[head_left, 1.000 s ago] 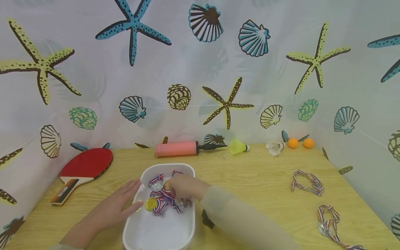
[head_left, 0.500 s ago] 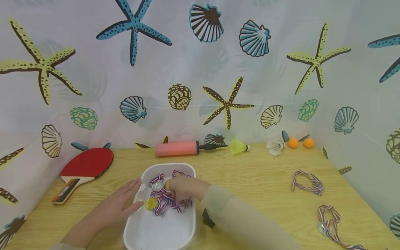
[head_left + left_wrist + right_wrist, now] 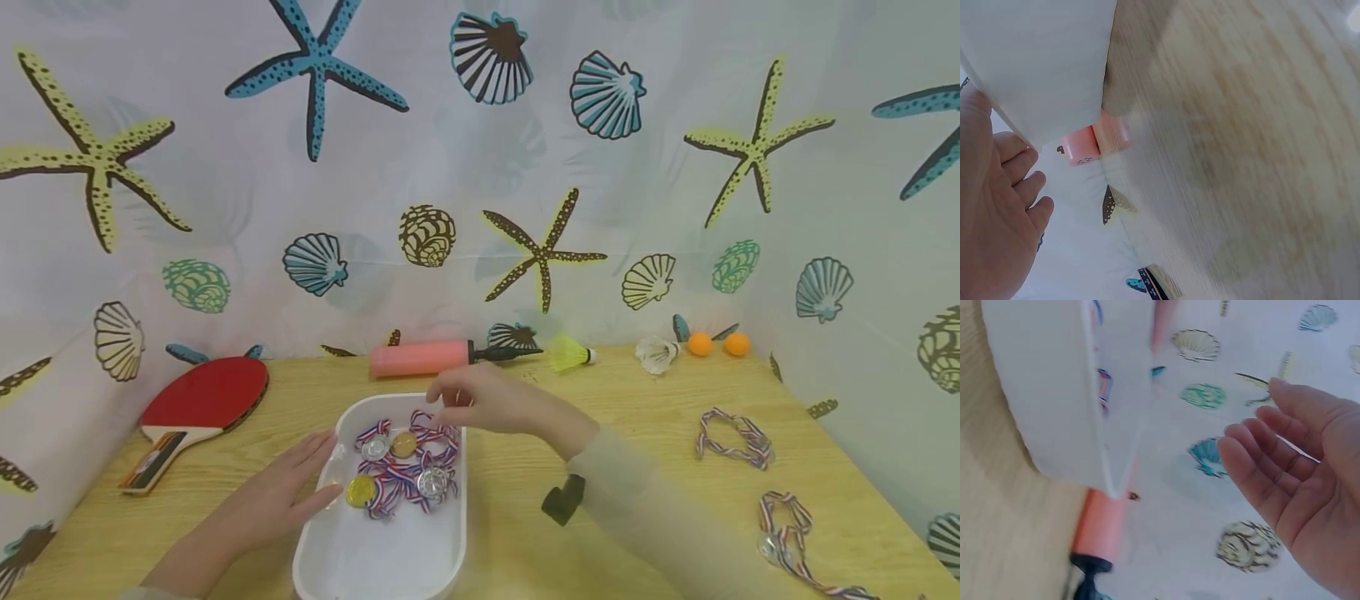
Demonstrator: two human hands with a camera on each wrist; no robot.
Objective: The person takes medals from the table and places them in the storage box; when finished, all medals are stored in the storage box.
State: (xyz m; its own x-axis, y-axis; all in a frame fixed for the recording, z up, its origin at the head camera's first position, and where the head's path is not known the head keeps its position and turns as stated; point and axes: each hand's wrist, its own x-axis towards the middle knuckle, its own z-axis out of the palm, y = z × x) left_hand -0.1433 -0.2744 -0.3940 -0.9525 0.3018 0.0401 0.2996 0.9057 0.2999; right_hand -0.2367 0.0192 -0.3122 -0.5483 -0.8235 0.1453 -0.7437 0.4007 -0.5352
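Resting left hand (image 3: 281, 498) on tray (image 3: 337, 558), right hand (image 3: 491, 404) fingers loose

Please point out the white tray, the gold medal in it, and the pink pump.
white tray (image 3: 390, 554), head view, on its bare floor.
gold medal (image 3: 361, 491), head view, on the disc's face.
pink pump (image 3: 420, 358), head view, on the middle of its barrel.

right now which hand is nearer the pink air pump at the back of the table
Right. The right hand hangs empty just in front of the pink cylindrical air pump; the left hand rests against the white plastic tray, farther forward.
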